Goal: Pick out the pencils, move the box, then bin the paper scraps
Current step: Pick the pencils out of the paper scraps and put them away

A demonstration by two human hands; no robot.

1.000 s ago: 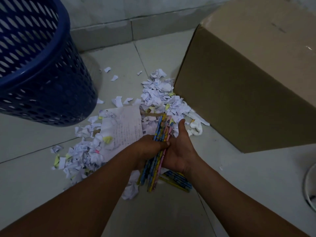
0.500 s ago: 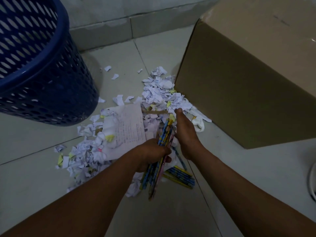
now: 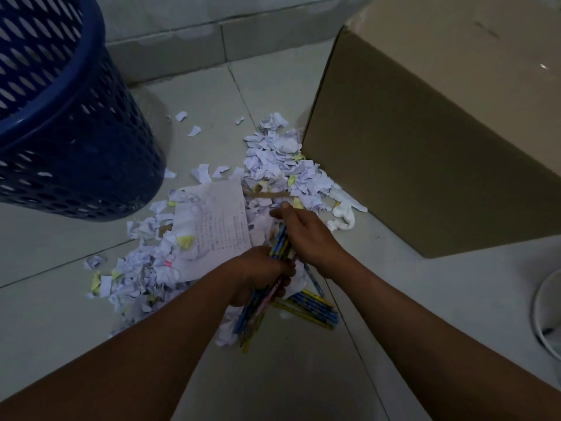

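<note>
Blue pencils partly behind right hand

I see pale floor tiles with dark grout lines, a grey tiled wall on the far side, and a white curved object cut off at the right edge.

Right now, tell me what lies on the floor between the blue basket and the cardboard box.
In the head view: torn paper scraps, a written sheet and bare tile toward the wall, between basket and box.
</note>
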